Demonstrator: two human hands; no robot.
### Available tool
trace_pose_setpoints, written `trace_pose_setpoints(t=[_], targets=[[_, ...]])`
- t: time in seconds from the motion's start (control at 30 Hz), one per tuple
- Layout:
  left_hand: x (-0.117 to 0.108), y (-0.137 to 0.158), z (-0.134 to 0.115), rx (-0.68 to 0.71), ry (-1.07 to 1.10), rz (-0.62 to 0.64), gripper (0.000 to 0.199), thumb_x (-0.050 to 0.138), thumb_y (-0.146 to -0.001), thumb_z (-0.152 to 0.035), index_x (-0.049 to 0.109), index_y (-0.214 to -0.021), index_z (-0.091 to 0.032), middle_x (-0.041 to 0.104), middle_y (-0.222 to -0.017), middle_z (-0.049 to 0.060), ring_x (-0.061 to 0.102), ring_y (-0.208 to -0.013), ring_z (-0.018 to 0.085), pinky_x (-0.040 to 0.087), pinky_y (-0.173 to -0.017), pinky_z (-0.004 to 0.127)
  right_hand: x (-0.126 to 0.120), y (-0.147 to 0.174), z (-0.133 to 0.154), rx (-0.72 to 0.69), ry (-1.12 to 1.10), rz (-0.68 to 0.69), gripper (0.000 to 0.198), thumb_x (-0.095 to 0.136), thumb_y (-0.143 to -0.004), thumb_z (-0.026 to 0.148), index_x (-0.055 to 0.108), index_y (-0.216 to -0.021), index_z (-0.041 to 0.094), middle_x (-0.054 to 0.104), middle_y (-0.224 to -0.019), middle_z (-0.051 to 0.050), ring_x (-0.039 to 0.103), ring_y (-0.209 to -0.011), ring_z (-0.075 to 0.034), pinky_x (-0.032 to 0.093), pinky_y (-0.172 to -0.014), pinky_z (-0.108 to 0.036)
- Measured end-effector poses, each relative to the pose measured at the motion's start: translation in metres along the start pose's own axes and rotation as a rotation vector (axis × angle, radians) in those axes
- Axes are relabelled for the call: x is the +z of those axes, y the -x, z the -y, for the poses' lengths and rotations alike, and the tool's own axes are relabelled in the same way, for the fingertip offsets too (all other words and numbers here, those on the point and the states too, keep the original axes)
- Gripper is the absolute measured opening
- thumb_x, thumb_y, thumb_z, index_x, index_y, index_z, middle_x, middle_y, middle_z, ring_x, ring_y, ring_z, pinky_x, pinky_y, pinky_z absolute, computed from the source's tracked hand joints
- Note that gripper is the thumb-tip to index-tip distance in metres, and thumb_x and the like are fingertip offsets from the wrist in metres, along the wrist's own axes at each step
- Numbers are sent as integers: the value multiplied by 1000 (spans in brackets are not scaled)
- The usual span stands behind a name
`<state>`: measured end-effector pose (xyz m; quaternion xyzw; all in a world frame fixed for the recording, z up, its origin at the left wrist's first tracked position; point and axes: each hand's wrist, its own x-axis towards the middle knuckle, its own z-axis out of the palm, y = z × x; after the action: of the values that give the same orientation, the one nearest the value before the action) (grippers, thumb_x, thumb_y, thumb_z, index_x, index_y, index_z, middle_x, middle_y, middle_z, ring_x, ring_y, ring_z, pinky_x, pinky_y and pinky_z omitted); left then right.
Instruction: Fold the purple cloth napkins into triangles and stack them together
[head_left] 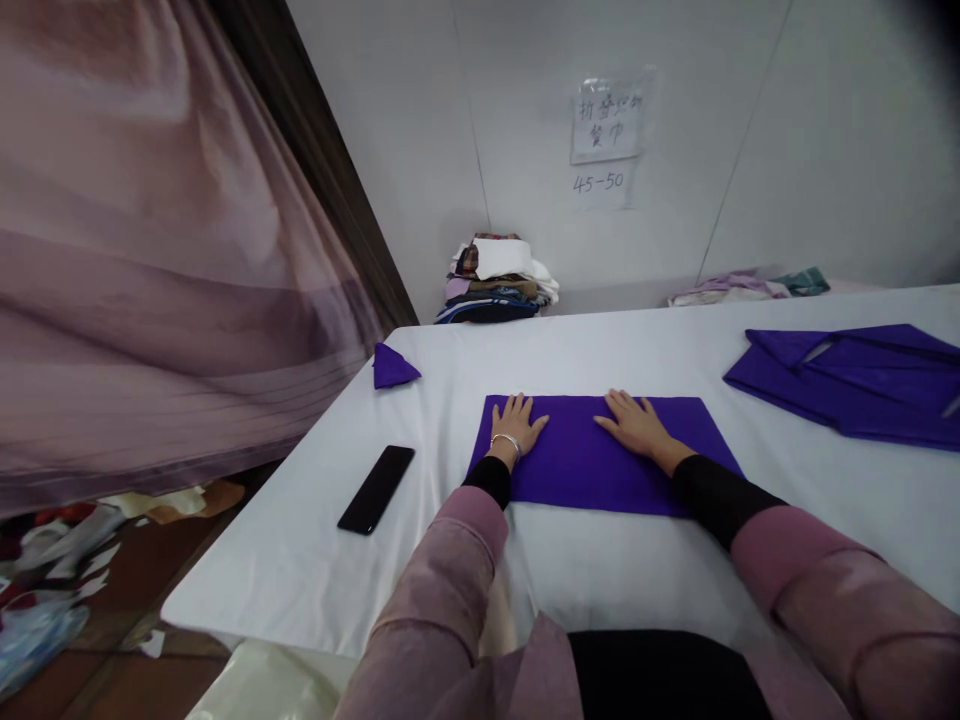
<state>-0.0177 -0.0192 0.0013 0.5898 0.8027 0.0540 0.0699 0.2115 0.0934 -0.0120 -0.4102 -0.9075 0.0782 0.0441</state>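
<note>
In the head view, the left hand (519, 425) lies flat with its fingers spread wide, and it presses on a purple cloth (577, 460). The right hand (636, 425) is also flat and spread, on the same cloth; both hands hold nothing in a grip. The cloth is a smooth rectangle under the two hands, its far edge near the fingertips, and it rests on a white-covered table (637, 565). A silver bracelet (507, 440) is around the left wrist. To the left of the left hand, and nearer to the person, there is a black phone (376, 490). Farther left and beyond this hand stands a small purple folded piece (393, 368). To the right of the right hand, well apart, lie other purple cloths (870, 385), loosely overlapped.
</note>
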Motion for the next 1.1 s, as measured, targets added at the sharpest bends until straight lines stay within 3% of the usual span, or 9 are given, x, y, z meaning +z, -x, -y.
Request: trace_pose_setpoints(t=[0.17, 0.27, 0.4, 0.57, 0.67, 0.77, 0.93, 1.1], targets=[[-2, -1, -1, 2, -3, 6, 70, 14, -86, -64, 25, -142, -24, 19, -152, 3, 8, -139, 24, 6, -111, 51, -7, 35, -72, 193, 53, -66, 70, 19, -89, 57, 32, -138, 9, 28, -147, -15, 20, -135, -28, 18, -105, -53], [-8, -3, 0, -11, 18, 16, 68, 16, -86, -63, 26, -141, -24, 18, -152, 4, 9, -139, 23, 6, -111, 50, -13, 52, -84, 271, 71, -86, 70, 18, -89, 56, 34, -137, 7, 30, -146, -17, 21, -134, -30, 20, -103, -56], [-15, 9, -11, -31, 78, 26, 69, 16, -87, -62, 21, -143, -21, 16, -152, 7, 10, -139, 23, 10, -111, 49, -19, 72, -43, 196, 53, -151, 73, 18, -88, 59, 35, -137, 8, 29, -145, -19, 19, -135, -32, 17, -105, -55], [-3, 60, -39, 199, 12, 25, 68, 18, -86, -64, 23, -142, -26, 15, -152, 4, 8, -139, 24, 8, -111, 49, -7, 96, 31, -130, -36, -116, 73, 21, -87, 63, 32, -141, 15, 29, -147, -14, 18, -137, -26, 14, -108, -49], [4, 84, -36, 180, -59, 18, 68, 22, -85, -64, 25, -142, -26, 17, -152, 4, 8, -139, 26, 7, -112, 49, -1, 106, 39, -137, -34, -82, 74, 21, -87, 65, 34, -140, 15, 30, -146, -14, 19, -136, -27, 14, -108, -51], [3, 92, -11, 49, -111, -10, 69, 22, -86, -63, 25, -142, -24, 18, -151, 6, 10, -139, 27, 10, -111, 50, -1, 120, 14, -66, 13, -75, 74, 21, -87, 64, 34, -140, 14, 29, -146, -13, 19, -136, -26, 13, -108, -50], [-8, 104, 43, -190, -169, -56, 69, 26, -87, -59, 27, -141, -16, 21, -150, 11, 16, -138, 28, 19, -108, 50, 0, 156, -53, 138, 99, -130, 70, 22, -87, 60, 33, -140, 16, 30, -146, -12, 21, -135, -28, 17, -106, -53], [-20, 122, 59, -295, -202, -199, 67, 35, -86, -56, 36, -136, -11, 44, -136, 16, 40, -123, 30, 33, -100, 42, 4, 176, -90, 184, 151, -200, 67, 22, -87, 53, 33, -139, 12, 33, -144, -16, 23, -134, -33, 19, -103, -59]])
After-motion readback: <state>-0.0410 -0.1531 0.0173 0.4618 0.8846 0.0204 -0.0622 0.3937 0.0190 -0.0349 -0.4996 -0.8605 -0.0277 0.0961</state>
